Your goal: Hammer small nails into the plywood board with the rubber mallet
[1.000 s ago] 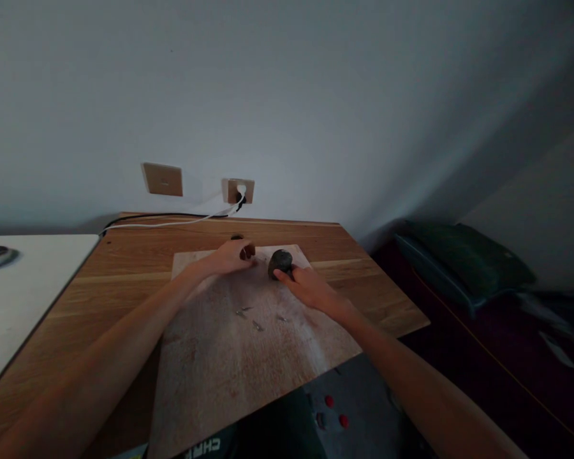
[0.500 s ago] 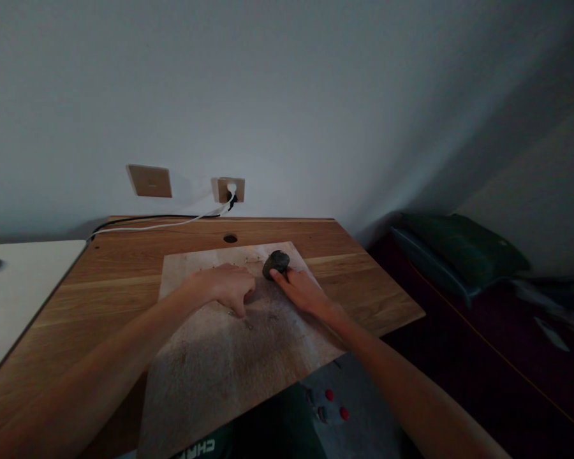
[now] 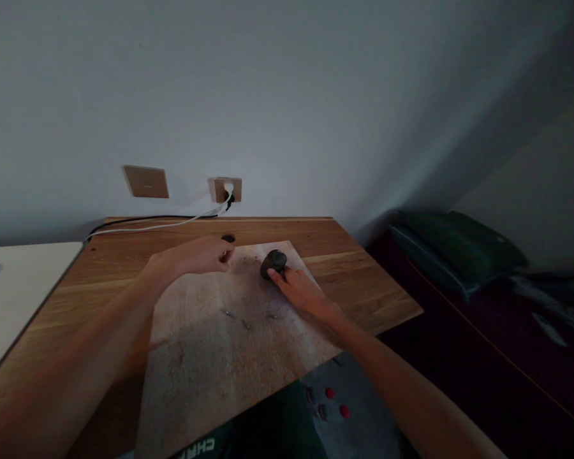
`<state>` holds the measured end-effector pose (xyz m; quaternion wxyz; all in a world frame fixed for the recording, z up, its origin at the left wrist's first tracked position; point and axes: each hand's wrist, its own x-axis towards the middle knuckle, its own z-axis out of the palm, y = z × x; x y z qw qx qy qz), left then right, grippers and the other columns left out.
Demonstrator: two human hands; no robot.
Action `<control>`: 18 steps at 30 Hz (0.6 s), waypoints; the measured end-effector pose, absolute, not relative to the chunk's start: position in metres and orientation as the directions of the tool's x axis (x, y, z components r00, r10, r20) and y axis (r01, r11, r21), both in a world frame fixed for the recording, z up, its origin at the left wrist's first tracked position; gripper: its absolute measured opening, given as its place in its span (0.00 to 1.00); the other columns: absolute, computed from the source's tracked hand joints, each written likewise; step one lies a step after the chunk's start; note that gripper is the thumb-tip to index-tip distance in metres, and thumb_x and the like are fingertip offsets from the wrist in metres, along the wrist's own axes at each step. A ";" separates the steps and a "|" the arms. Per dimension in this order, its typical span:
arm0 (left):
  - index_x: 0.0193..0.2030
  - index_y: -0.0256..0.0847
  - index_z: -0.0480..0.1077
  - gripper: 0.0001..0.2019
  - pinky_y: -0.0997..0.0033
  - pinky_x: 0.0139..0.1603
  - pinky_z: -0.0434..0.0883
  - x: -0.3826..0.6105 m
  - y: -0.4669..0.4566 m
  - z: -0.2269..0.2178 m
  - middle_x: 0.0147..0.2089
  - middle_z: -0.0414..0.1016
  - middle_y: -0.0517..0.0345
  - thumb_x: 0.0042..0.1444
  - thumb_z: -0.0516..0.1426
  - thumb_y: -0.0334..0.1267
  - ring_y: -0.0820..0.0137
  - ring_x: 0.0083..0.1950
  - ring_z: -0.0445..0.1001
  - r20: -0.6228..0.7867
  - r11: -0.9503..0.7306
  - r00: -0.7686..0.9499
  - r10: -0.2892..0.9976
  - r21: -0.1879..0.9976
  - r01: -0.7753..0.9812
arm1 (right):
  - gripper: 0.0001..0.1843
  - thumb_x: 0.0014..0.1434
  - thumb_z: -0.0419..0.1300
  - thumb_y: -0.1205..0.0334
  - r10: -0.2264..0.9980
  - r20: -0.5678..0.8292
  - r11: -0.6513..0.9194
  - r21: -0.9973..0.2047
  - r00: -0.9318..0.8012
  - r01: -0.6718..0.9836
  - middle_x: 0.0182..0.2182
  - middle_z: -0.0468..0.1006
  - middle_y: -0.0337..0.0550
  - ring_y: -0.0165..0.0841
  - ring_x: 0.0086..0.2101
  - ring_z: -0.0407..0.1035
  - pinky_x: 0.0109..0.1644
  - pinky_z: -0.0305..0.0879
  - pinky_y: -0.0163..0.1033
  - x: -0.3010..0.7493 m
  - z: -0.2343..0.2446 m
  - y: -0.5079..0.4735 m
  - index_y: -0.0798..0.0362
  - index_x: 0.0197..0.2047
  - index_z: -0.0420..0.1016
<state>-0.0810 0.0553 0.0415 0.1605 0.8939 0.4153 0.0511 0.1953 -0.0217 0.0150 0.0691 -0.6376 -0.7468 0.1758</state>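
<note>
My right hand (image 3: 300, 290) grips a dark, rounded stone (image 3: 272, 262) over the far right part of a thin wooden board (image 3: 196, 363). Its thumb lies along the near side of the stone. To the left, my left hand (image 3: 201, 255) hovers near the board's far edge with its fingers curled together; anything inside them is hidden. Several small, thin metal pieces that look like nails (image 3: 245, 324) lie loose near the board's middle. Tiny upright bits (image 3: 244, 259) show between the two hands, too small to make out fully.
The board rests on a wooden desk (image 3: 363, 274) against the wall and overhangs its front. A white surface (image 3: 23, 287) adjoins on the left. Black and white cables (image 3: 172, 223) run to a wall socket (image 3: 226, 190). A dark green cushion (image 3: 459, 248) lies at the right.
My left hand has moved up and left from the board's middle to its far edge, uncovering the small metal pieces. My right hand still holds the stone in nearly the same place.
</note>
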 end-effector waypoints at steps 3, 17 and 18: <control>0.31 0.42 0.71 0.02 0.68 0.33 0.63 -0.089 0.061 0.038 0.31 0.76 0.58 0.52 0.57 0.32 0.67 0.31 0.72 -0.005 -0.601 0.636 0.772 0.321 0.732 | 0.16 0.74 0.63 0.50 0.976 -0.119 0.131 -0.348 -0.182 0.928 0.50 0.84 0.47 0.40 0.47 0.80 0.55 0.77 0.53 0.196 0.013 -0.021 0.54 0.53 0.80; 0.36 0.41 0.77 0.09 0.68 0.41 0.69 -0.077 0.068 0.017 0.39 0.80 0.55 0.55 0.57 0.25 0.65 0.39 0.78 0.064 -0.677 0.690 0.721 0.274 0.683 | 0.16 0.74 0.63 0.51 0.978 -0.117 0.128 -0.326 -0.174 0.937 0.52 0.83 0.48 0.40 0.48 0.80 0.54 0.77 0.53 0.195 0.012 -0.022 0.53 0.55 0.80; 0.37 0.41 0.78 0.10 0.68 0.42 0.70 -0.078 0.068 0.016 0.40 0.80 0.54 0.55 0.57 0.26 0.64 0.40 0.79 0.063 -0.676 0.687 0.723 0.267 0.687 | 0.16 0.74 0.63 0.51 0.978 -0.118 0.127 -0.326 -0.173 0.937 0.52 0.83 0.48 0.40 0.48 0.80 0.54 0.78 0.53 0.195 0.012 -0.022 0.54 0.55 0.80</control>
